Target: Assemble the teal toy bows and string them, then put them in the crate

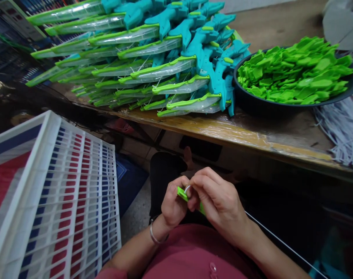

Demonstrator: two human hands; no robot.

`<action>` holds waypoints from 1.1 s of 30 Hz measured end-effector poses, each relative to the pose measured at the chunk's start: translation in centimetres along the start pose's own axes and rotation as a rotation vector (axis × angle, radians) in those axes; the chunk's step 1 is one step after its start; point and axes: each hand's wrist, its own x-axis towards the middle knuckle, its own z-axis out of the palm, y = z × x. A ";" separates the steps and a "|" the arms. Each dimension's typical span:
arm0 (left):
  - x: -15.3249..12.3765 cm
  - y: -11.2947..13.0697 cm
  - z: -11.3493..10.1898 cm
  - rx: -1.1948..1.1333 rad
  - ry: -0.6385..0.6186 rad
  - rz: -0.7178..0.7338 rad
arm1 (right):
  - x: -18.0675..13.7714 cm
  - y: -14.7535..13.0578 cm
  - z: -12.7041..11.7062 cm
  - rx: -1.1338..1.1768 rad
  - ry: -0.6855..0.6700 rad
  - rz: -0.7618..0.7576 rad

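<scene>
Both hands are brought together at the centre, and here, in the fingers of the left hand, a small bright-green piece is gripped! A short loop of white cord is pinched at it by the right hand; whether it is threaded through cannot be told. More green is glimpsed under the right hand, though mostly hidden. Past the right wrist, toward four o'clock, a white line is stretched taut. At nine o'clock, a white slatted crate is seen tilted. Up to the desk: at eleven o'clock, teal-and-green plastic assemblies are piled in rows; between one and two, a dark bowl is heaped with loose green pieces; and at two, a bundle of pale strands is spread by the edge.
</scene>
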 end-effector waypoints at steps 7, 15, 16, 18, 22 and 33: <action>-0.2 0.1 -0.1 0.011 0.002 -0.018 | -0.3 -0.1 -0.1 -0.052 -0.012 -0.013; -0.4 0.1 -0.4 0.059 -0.013 -0.028 | -0.5 -0.5 -0.2 -0.045 -0.045 -0.027; -0.4 0.1 -0.5 0.067 -0.009 -0.023 | -0.4 -0.6 -0.2 -0.046 -0.053 -0.025; -0.5 0.1 -0.6 0.087 0.011 -0.006 | -0.3 -0.9 0.0 -0.058 -0.064 -0.040; -0.6 0.2 -0.6 0.107 0.055 0.003 | -0.3 -1.1 0.2 -0.104 -0.057 -0.088; -1.3 -0.3 0.3 0.236 0.305 -0.129 | -0.1 1.1 1.3 -0.572 0.144 -0.263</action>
